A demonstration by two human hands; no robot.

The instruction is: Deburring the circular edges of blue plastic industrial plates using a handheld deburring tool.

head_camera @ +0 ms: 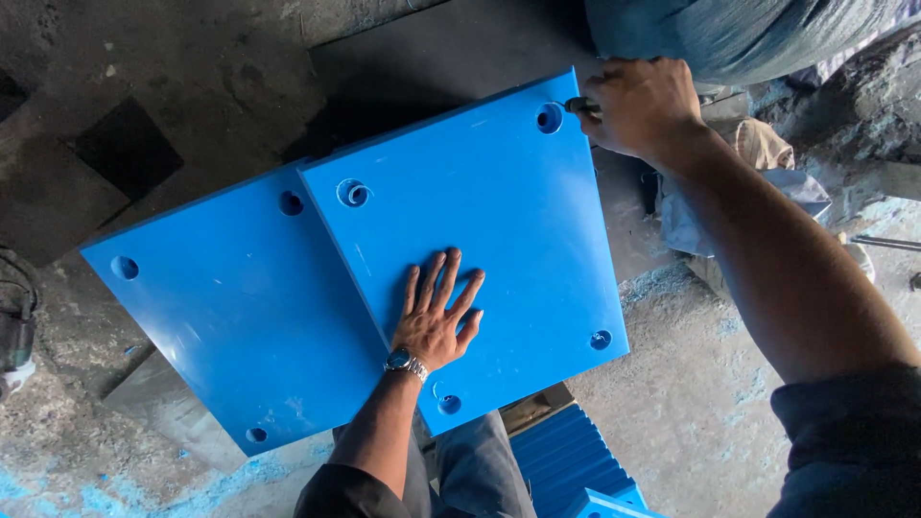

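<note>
Left hand (436,312) lies flat, fingers spread, on stiff, slick blue panel (480,240); right hand (638,104) grips a small tool (578,105) at far corner hole (549,118); likely heavy, best gripped by its edges.

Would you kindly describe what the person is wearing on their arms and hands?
Both hands are bare. The left hand has a silver wristwatch with a blue face, below a dark sleeve pushed up the forearm. The right hand has nothing at the wrist; its dark sleeve ends near the elbow.

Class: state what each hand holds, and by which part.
Right hand grips a small dark tool by its handle end; left hand lies flat on the blue panel, holding nothing.
</note>
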